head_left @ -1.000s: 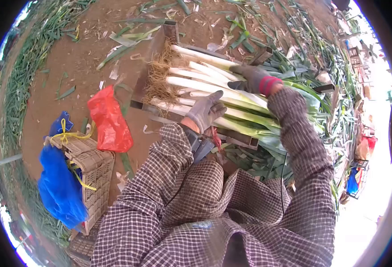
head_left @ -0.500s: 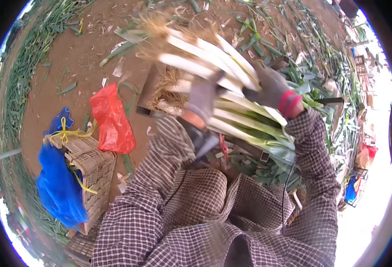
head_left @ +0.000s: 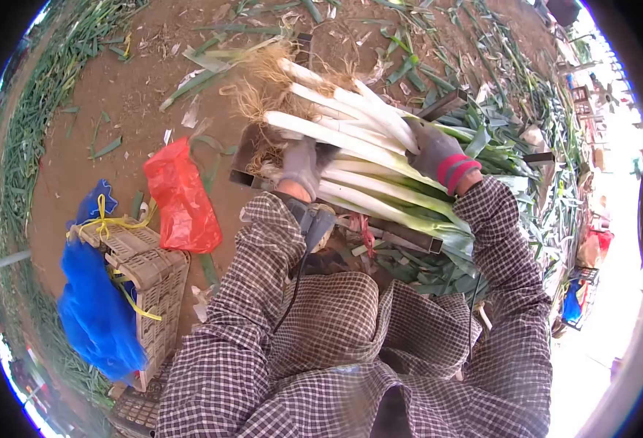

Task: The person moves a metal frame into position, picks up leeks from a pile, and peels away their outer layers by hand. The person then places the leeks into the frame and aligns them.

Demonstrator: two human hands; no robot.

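Both hands wear grey gloves. My left hand [head_left: 301,166] lies against the lower side of a bundle of leeks [head_left: 343,135], near the root ends; its fingertips are hidden under the stalks. My right hand [head_left: 434,152] is wrapped round the upper stalks of the bundle, where white turns to green. The roots [head_left: 252,102] point to the upper left. More leeks [head_left: 380,204] lie below the bundle on a dark metal frame [head_left: 412,239], their green leaves reaching to the right.
A red plastic bag [head_left: 183,196] lies on the soil at the left. Beside it stands a woven basket [head_left: 162,306] with blue netting [head_left: 95,310] and yellow string [head_left: 102,217]. Cut green leaves [head_left: 51,87] litter the ground. A red strip [head_left: 369,237] hangs by the frame.
My left hand has moved left and slightly down towards the roots. My right hand has shifted slightly down, still on the stalks. The root ends are a little lower and more together.
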